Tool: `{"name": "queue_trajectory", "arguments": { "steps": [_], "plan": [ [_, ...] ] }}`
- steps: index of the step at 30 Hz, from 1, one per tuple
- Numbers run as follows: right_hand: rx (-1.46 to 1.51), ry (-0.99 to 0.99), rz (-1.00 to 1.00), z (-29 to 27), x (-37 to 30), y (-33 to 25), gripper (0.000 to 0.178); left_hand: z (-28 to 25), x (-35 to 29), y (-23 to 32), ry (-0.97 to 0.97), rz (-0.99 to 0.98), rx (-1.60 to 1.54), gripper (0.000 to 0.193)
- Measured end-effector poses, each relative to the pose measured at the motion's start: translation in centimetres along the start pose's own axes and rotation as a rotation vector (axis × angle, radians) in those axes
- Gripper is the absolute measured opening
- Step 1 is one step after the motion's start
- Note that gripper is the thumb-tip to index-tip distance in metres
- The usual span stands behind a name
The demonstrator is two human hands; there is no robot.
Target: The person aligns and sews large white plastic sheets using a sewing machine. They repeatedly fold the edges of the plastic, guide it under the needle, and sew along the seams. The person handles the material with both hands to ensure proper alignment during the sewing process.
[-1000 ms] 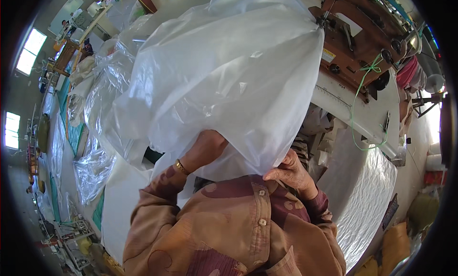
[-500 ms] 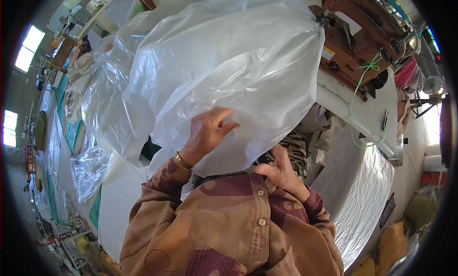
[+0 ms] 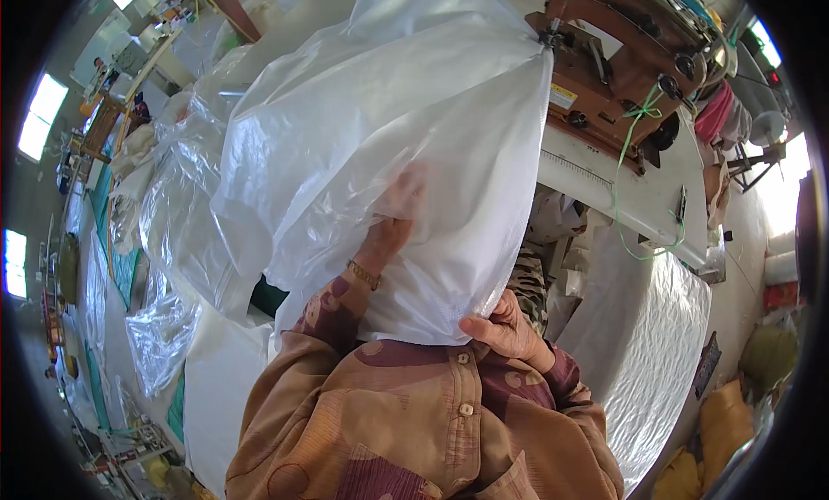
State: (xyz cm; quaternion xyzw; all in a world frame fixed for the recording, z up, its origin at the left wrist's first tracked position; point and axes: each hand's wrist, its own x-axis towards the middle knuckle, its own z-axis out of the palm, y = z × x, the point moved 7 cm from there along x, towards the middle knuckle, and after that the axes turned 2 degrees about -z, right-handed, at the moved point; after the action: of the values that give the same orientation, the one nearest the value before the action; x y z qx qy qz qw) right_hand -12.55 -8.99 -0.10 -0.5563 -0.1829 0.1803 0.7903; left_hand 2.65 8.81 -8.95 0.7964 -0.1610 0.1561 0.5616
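A large white woven plastic sheet (image 3: 484, 155) with a thin translucent film layer (image 3: 294, 146) spreads before me. One corner is gathered at the brown sewing machine (image 3: 622, 60), and the near edge lies against my shirt front. My left hand (image 3: 399, 202), with a gold-coloured watch at its wrist, is tucked beneath the film. Its fingers show only as a haze through it, so their grip is unclear. Near my lap, my right hand (image 3: 508, 330) pinches the sheet's near right edge between thumb and fingers.
A green string (image 3: 623, 155) hangs from the machine over its pale table (image 3: 579, 167), marked with a ruler scale. Crumpled clear plastic (image 3: 173, 232) is heaped at left. White sheeting (image 3: 643, 344) drapes at right, beside yellowish sacks (image 3: 721, 431) on the floor.
My left hand, bare above the sheet before, has slid forward under the film. My right hand now holds the sheet's edge, and the sheet's near end has come closer to my shirt.
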Motion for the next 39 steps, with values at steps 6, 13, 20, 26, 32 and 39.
{"name": "queue_trajectory", "arguments": {
  "steps": [6, 13, 20, 26, 32, 39],
  "plan": [
    [0.042, 0.045, 0.028, -1.4, -0.7, 0.0, 0.018, -0.9, 1.6, -1.4, -0.111, -0.137, 0.16, 0.034],
    [0.111, 0.064, 0.084, -1.6, -0.8, 1.0, 0.019, 7.4, 3.4, 0.3, -0.093, -0.088, 0.149, 0.035],
    [0.144, 0.104, 0.02, -2.0, -1.3, 1.1, 0.02, 9.1, 3.8, 0.1, -0.124, -0.077, 0.177, 0.035],
    [0.115, 0.091, -0.064, -2.8, -1.2, 2.4, 0.027, 8.0, 2.2, -0.2, -0.098, -0.119, 0.209, 0.035],
    [0.121, 0.167, -0.08, -3.6, -1.8, 2.7, 0.029, 5.0, 1.0, -0.2, -0.099, -0.151, 0.226, 0.036],
    [0.074, 0.175, -0.035, -4.7, -2.0, 4.9, 0.028, 1.5, -1.6, -1.2, -0.111, -0.199, 0.288, 0.036]
  ]
}}
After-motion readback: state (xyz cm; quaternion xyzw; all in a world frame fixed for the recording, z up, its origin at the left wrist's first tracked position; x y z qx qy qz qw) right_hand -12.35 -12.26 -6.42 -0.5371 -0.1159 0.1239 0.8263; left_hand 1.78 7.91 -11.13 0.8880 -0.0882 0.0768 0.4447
